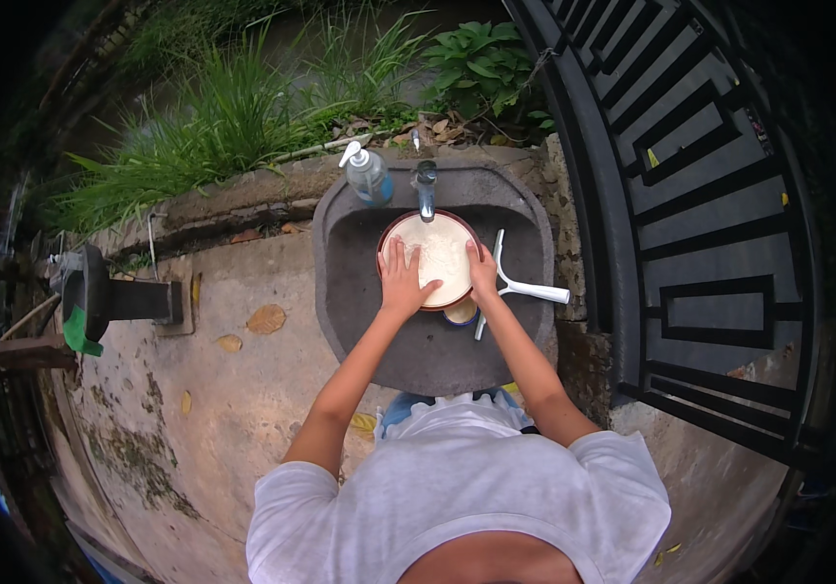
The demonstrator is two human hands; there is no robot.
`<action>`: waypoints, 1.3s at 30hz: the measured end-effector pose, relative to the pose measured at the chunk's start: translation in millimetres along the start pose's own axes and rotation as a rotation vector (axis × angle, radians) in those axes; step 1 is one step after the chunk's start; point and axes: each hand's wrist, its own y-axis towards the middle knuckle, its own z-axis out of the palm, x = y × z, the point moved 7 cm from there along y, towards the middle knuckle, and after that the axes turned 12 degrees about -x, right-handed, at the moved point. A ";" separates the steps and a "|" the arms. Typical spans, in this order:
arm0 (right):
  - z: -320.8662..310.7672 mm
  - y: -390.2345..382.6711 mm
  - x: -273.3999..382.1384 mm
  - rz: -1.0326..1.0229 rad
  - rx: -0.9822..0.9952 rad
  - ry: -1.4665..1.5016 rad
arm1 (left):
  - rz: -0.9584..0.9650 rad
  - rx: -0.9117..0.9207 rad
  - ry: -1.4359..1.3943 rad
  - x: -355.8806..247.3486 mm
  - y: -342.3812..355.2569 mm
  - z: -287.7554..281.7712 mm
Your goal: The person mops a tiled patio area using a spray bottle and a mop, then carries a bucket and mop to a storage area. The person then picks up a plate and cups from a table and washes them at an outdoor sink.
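Under the faucet (pixel 426 190), a round cream plate (pixel 447 251) with a brown rim sits over the basin of a dark grey stone sink (pixel 408 362). My left hand (pixel 401 280) rests flat on the plate's left part, its fingers spread. At the right rim, my right hand (pixel 482 275) grips the plate, with the thumb on top and the other fingers mostly out of sight beneath. Water appears to ripple on the plate's surface. Partly hidden below the plate's near edge is a small cup or bowl (pixel 461 312).
A white T-shaped squeegee (pixel 537 291) lies across the sink's right side. A clear pump bottle (pixel 369 180) stands at the back left rim. To the right rises a black metal gate (pixel 632 243). Grass (pixel 213 127) grows behind a low concrete edge; another grey basin (pixel 96 292) stands far left.
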 end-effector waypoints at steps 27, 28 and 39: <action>66.6 -18.5 -8.2 -0.062 0.443 -0.139 | -1.042 -0.094 -1.352 85.8 -66.1 -9.3; 65.7 -13.5 -8.5 -0.074 0.446 -0.158 | -1.025 -0.095 -1.351 83.2 -63.1 -9.4; 68.6 -13.2 -2.5 -0.149 0.459 -0.103 | -1.028 -0.119 -1.349 86.0 -64.0 -7.5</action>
